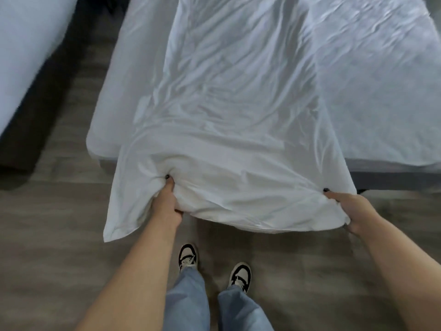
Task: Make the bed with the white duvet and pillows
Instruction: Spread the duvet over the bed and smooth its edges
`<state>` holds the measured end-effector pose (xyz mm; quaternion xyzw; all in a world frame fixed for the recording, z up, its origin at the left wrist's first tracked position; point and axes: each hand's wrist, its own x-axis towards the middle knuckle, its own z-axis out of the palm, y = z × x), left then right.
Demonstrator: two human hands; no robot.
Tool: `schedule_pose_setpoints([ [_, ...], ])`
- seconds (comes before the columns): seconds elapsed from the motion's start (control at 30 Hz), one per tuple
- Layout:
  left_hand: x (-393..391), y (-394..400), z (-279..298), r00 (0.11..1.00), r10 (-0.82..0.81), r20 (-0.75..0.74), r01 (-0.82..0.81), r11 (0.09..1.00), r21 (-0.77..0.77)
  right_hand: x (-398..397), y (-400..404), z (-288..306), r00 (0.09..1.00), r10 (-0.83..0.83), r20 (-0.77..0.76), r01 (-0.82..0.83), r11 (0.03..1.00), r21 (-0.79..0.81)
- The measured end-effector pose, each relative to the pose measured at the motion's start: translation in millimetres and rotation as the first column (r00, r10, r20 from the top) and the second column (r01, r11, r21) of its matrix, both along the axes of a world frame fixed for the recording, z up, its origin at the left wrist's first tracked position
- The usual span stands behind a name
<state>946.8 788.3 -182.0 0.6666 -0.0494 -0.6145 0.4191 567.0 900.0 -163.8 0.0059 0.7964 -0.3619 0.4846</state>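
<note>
A second bed [26, 56] with pale bedding runs along the far left, apart from the main bed [381, 91] across a strip of grey wood-look floor [47, 235]. On the main bed, a fitted white sheet covers the mattress, and the white duvet [233, 103] lies lengthwise down its middle, wrinkled, with its near end hanging past the foot of the bed over the floor. The left hand [167, 201] clenches a bunch of the duvet's near edge, a little in from its left corner, thumb on top and fingers tucked under the fabric. The right hand [346, 209] pinches the duvet's near right corner, thumb on top. Below the duvet's edge, the person's black-and-white sneakers [188, 256] and light blue jeans [188, 302] stand on the floor facing the bed's foot.
</note>
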Motion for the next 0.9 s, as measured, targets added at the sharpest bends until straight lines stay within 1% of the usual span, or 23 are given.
schedule_pose_setpoints([
  [0.1,0,-7,39,0.999,-0.005,0.049,0.008,0.998,-0.055,4,-3,36,1.000,0.006,-0.013,-0.006,0.999,-0.048],
  [0.2,-1,-11,68,0.995,0.018,0.095,-0.010,0.997,-0.083,5,-3,68,0.998,0.059,-0.013,-0.060,0.995,-0.075],
  [0.27,-7,-7,99,0.995,0.010,0.099,0.000,0.995,-0.098,0,-1,88,0.996,0.094,-0.009,-0.095,0.991,-0.095],
  [0.4,-19,3,157,0.995,0.002,0.098,0.011,0.991,-0.130,-23,2,116,0.994,0.108,-0.028,-0.111,0.980,-0.167],
  [0.5,-18,7,191,0.994,-0.019,0.104,0.038,0.982,-0.183,-1,9,178,0.987,0.103,-0.123,-0.126,0.970,-0.206],
  [0.57,-11,12,209,0.997,-0.030,0.073,0.043,0.981,-0.189,10,16,209,0.972,0.051,-0.230,-0.099,0.975,-0.199],
  [0.67,8,22,227,0.999,-0.038,0.016,0.040,0.981,-0.189,11,30,226,0.984,0.007,-0.177,-0.052,0.967,-0.251],
  [0.73,24,32,235,0.999,-0.044,0.008,0.044,0.987,-0.152,7,38,228,0.995,0.043,-0.093,-0.066,0.964,-0.258],
  [0.8,38,49,241,0.999,-0.030,0.013,0.031,0.993,-0.115,20,48,245,0.993,0.073,-0.089,-0.094,0.962,-0.256],
  [0.9,50,76,242,0.996,-0.054,-0.078,0.044,0.991,-0.126,50,74,273,0.992,0.071,-0.104,-0.093,0.968,-0.232],
])
